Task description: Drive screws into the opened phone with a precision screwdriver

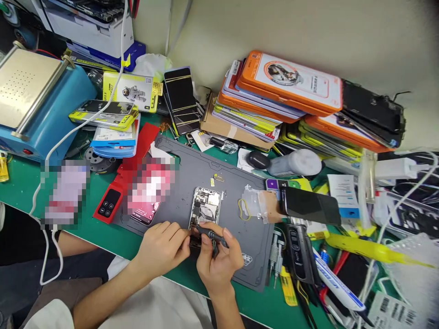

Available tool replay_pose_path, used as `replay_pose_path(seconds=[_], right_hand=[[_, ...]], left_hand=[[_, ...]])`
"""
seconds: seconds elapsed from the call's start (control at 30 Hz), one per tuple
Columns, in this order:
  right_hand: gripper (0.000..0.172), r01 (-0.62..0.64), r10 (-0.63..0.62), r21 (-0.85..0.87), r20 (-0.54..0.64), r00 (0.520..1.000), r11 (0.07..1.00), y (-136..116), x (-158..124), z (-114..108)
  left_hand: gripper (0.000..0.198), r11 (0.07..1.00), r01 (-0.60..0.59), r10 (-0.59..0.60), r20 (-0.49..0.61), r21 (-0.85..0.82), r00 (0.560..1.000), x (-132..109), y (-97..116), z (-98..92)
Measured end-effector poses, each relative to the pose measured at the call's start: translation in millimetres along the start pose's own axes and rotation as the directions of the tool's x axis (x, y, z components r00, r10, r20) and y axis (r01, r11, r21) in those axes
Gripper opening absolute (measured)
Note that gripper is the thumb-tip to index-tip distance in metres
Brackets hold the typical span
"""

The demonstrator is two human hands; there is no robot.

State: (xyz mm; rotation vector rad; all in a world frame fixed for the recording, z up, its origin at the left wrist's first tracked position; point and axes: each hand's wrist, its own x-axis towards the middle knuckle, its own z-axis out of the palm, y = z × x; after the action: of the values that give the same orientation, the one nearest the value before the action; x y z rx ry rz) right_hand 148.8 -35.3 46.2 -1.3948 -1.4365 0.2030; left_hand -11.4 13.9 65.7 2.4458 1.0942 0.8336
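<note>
Fingers of our right hand (218, 262) close round dark tool (216, 236) over opened phone (207, 205); left hand (163, 246) curls at its left edge, grip unclear. Best brace phone, press lightly.

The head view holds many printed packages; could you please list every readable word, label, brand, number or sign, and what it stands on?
"BATTERY", as far as it reads: on a yellow-edged box, upper left.
Four round icons, too small to identify: on the red-framed panel.
Too small or blurred to read: print on the astronaut box, top orange box, white-and-blue tube, barcode label and gray mat.
Opened phone: nothing legible.
</note>
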Motion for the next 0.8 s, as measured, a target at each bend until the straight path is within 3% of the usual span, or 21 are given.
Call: replay_pose_path(seconds=[0.27,0.53,0.8], right_hand=[[0.054,-0.020,0.020,-0.007,0.005,1.000,1.000,-1.2,1.0,0.8],[0.033,0.037,-0.035,-0.105,0.026,0.999,0.994,-4.3,3.8,0.6],[0.058,0.170,-0.166,-0.192,0.039,0.985,0.967,-1.2,4.0,-1.6]], left_hand=[[0.024,1.000,0.002,-0.002,-0.002,0.005,1.000,-1.2,-0.8,1.3],[0.026,0.999,0.010,-0.009,-0.037,0.048,0.999,-3.5,0.2,3.3],[0.027,0.998,0.006,-0.003,-0.053,0.056,0.999,-5.8,-1.4,2.0]])
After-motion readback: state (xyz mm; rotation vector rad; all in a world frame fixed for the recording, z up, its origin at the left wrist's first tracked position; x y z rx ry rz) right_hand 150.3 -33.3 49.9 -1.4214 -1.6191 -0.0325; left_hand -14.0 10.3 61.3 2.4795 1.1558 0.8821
